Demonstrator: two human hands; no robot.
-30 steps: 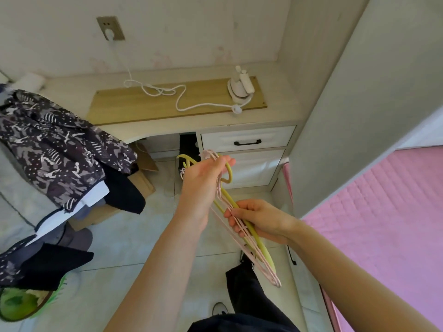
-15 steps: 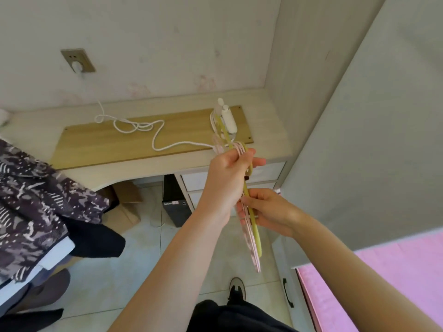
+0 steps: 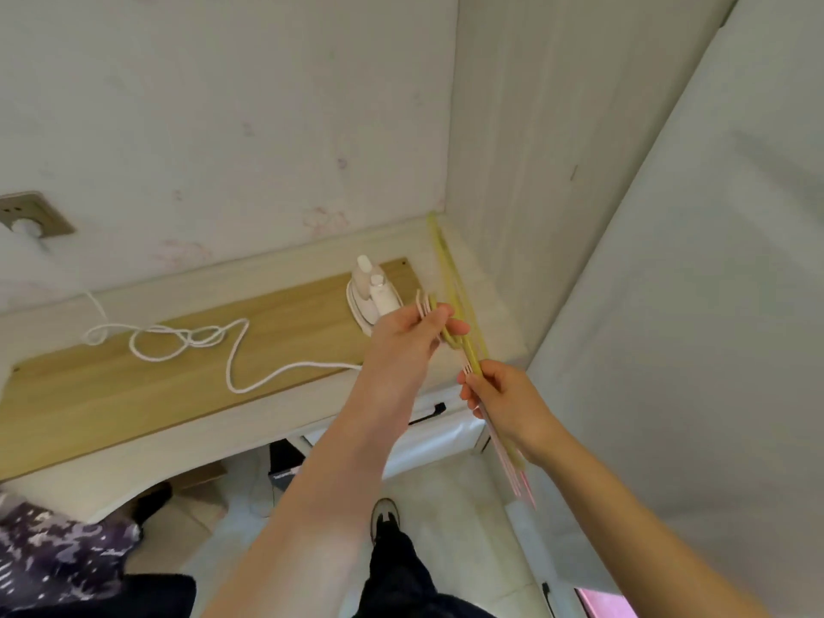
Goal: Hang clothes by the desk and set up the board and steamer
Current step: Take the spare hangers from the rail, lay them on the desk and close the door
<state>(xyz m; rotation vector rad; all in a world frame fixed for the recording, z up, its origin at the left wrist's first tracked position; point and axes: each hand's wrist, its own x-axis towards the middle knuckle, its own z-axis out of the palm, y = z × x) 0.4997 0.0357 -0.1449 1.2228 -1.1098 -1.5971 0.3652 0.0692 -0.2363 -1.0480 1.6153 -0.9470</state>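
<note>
I had a bundle of hangers (image 3: 468, 350) in both hands above the right end of the counter (image 3: 223, 421). My left hand (image 3: 410, 336) was pinched round the hooks at the top, fingers curled tight on them. My right hand (image 3: 499, 394) was clamped on the bars lower down, where the pink ones ran out below my wrist. One yellow hanger (image 3: 446, 260) stood up past the rest toward the corner by the wall.

The step, as I judged it, was to part one hanger from the bundle, and the hooks looked nested together. I thought it best to hold the bars firm with the right hand and work a single hook free with the left, sliding it along the others, not prying it sideways.

The steamer (image 3: 372, 296) stood just beyond my left hand on the wooden board (image 3: 133, 385), its white cord (image 3: 200, 345) looped across it to the wall socket (image 3: 31, 216). I wanted the bundle kept clear of both. The patterned clothes (image 3: 58, 541) lay at the lower left, not yet hung.
</note>
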